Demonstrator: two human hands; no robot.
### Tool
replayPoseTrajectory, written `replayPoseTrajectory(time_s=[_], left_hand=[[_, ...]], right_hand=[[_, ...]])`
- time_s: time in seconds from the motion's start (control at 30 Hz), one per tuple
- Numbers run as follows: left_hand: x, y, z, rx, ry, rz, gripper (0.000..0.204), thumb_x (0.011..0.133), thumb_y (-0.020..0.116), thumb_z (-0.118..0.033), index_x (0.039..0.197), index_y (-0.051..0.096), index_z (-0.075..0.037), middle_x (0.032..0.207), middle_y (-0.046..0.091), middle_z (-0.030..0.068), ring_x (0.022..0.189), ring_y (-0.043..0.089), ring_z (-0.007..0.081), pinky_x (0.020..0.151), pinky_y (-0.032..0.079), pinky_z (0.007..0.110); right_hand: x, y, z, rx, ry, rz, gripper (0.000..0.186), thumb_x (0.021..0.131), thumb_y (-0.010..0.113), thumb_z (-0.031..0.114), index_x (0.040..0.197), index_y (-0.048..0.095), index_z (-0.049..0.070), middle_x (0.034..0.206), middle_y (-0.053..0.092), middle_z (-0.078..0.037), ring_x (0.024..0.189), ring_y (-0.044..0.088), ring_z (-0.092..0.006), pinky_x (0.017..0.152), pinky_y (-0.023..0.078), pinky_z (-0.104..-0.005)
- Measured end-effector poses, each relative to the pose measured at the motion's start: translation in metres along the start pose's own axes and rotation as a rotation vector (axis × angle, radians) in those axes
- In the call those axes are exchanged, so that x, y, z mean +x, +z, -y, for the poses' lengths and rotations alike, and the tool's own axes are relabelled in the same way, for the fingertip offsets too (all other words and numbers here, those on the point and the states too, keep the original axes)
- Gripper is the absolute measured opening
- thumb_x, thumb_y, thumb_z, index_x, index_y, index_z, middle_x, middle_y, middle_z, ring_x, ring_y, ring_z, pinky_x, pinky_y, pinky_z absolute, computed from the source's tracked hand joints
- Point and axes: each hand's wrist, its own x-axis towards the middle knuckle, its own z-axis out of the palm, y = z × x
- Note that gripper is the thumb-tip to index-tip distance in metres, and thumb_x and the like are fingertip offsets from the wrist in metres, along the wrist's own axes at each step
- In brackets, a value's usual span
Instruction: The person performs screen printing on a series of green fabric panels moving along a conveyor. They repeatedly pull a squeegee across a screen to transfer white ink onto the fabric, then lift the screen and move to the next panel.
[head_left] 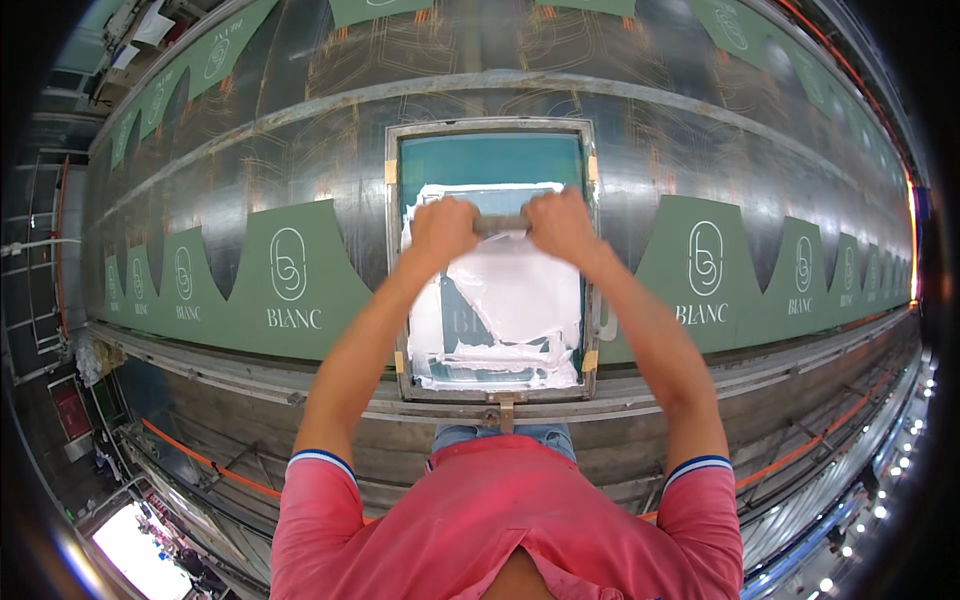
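My left hand (445,228) and my right hand (555,222) are closed on either end of a grey bar-like squeegee (500,223), held across the upper part of a metal-framed screen (591,250). The screen has teal mesh (490,155) with thick white paste (510,290) spread unevenly over its middle and lower part, piled in ridges near the bottom edge. The squeegee's blade is blurred, so I cannot tell how it meets the mesh. Small tan tape pieces sit on the frame's sides.
A long metal table (300,140) carries several green cut panels (250,280) with white logos, left and right of the screen and along the far side. A metal rail (350,408) runs along the near edge by my waist. An orange bar (190,450) lies beyond it at lower left.
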Motion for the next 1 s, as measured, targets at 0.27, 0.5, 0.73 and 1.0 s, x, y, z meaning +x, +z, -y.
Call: replayPoseTrajectory(time_s=[0.27, 0.5, 0.73, 1.0], left_hand=[[0.001, 0.022, 0.030, 0.038, 0.027, -0.004, 0.030, 0.073, 0.063, -0.011, 0.099, 0.077, -0.016, 0.088, 0.070, 0.0129, 0.083, 0.068, 0.0340, 0.073, 0.055, 0.044], [-0.181, 0.086, -0.011, -0.088, 0.100, -0.110, 0.025, 0.072, 0.062, -0.004, 0.096, 0.070, -0.008, 0.097, 0.071, 0.0093, 0.082, 0.069, 0.0290, 0.066, 0.055, 0.040], [-0.180, 0.058, -0.015, -0.033, 0.024, 0.154, 0.030, 0.069, 0.065, -0.009, 0.095, 0.078, -0.015, 0.078, 0.071, 0.0155, 0.071, 0.069, 0.0339, 0.067, 0.055, 0.045], [0.016, 0.008, 0.043, 0.039, 0.064, -0.109, 0.016, 0.068, 0.065, -0.009, 0.080, 0.075, -0.007, 0.074, 0.069, 0.0199, 0.072, 0.069, 0.0374, 0.065, 0.054, 0.048]], right_hand=[[0.001, 0.015, 0.008, 0.137, 0.011, -0.131, 0.012, 0.074, 0.062, 0.007, 0.083, 0.069, 0.008, 0.084, 0.066, -0.009, 0.084, 0.065, -0.0273, 0.101, 0.041, -0.0506], [-0.159, 0.032, 0.114, 0.256, 0.022, -0.058, 0.013, 0.073, 0.064, 0.007, 0.086, 0.064, 0.005, 0.088, 0.060, -0.012, 0.089, 0.061, -0.0292, 0.103, 0.040, -0.0538], [-0.164, 0.014, 0.114, 0.259, 0.045, 0.089, 0.015, 0.070, 0.070, 0.011, 0.084, 0.067, 0.007, 0.085, 0.064, -0.009, 0.088, 0.066, -0.0277, 0.102, 0.043, -0.0534], [0.021, -0.002, -0.003, 0.083, -0.011, -0.070, 0.013, 0.073, 0.064, 0.009, 0.084, 0.069, 0.007, 0.086, 0.068, -0.012, 0.087, 0.068, -0.0307, 0.101, 0.044, -0.0540]])
